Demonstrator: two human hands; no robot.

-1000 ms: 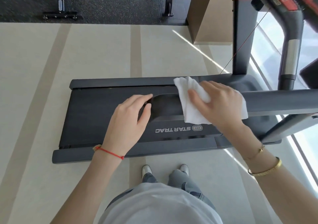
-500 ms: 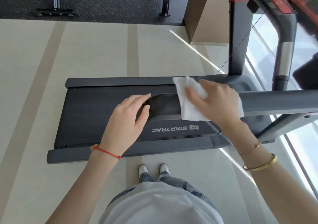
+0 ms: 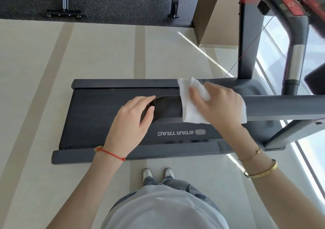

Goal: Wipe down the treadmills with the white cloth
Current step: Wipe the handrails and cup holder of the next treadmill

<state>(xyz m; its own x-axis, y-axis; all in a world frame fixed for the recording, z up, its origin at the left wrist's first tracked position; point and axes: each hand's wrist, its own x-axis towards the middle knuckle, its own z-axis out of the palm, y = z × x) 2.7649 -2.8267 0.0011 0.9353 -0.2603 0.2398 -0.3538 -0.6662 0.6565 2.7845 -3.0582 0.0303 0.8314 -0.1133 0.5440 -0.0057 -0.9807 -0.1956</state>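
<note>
**Head view: cloth pressed on the treadmill handrail**

Head camera, looking down past a pale grey shirt and two light shoes on the cream floor; a dark treadmill lies crosswise in front of the person, its belt black, the words STAR TRAC reading upside down on the deck.

A grey handrail runs in from the right at arm height and ends in a darker rounded tip above the belt; both hands are on it. The right hand lies palm down over the white cloth, fingers spread and curled over the far side of the rail, pressing the cloth against it; the cloth wraps the rail, with one corner sticking up beyond the fingers and its lower edge hanging just below the rail. The left hand grips the rail's dark end — fingers over the top, thumb on the near side — with nothing else in it; a gap of bare rail separates the two hands.

A red string bracelet circles the left wrist; a thin chain and a gold bangle sit on the right.

Farther right stand the treadmill's upright and a curved console arm with a silver band and a red panel — the console itself is blurred. Beyond the cream floor is dark speckled flooring carrying other equipment feet; a brown box stands beside the upright.
</note>
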